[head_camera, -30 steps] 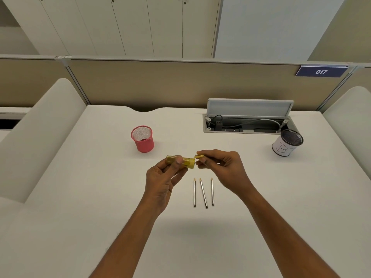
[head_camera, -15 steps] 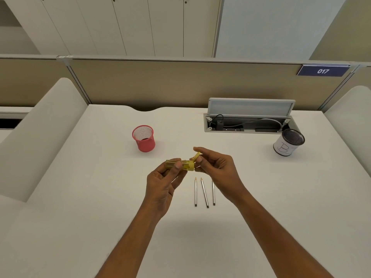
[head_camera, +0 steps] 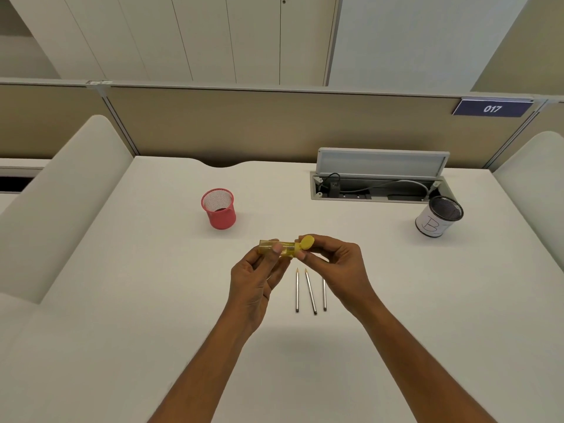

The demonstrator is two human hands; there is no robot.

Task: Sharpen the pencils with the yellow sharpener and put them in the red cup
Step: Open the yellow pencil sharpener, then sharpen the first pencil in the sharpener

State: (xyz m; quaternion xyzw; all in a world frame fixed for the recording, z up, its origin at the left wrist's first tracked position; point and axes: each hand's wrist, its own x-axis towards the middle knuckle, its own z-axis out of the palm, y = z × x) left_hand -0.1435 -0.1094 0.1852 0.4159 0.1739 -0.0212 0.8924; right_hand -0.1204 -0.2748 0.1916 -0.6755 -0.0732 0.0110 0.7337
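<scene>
My left hand [head_camera: 256, 276] grips the yellow sharpener [head_camera: 279, 248] by its see-through barrel, held level above the table. My right hand [head_camera: 332, 264] pinches the sharpener's round yellow cap [head_camera: 306, 242], which stands flipped open at the barrel's right end. Three silver pencils [head_camera: 310, 290] lie side by side on the table just below my hands, tips pointing away from me; my right hand hides the top of the rightmost one. The red mesh cup [head_camera: 219, 209] stands upright and looks empty, to the far left of the sharpener.
A black mesh cup with a white label [head_camera: 439, 217] stands at the right. Behind it an open cable tray [head_camera: 377, 187] with its lid raised is set into the white table [head_camera: 122, 300]. Padded dividers flank both sides.
The sharpener's cap has swung from nearly shut to fully open under my right fingers. Both hands stay in about the same place.
</scene>
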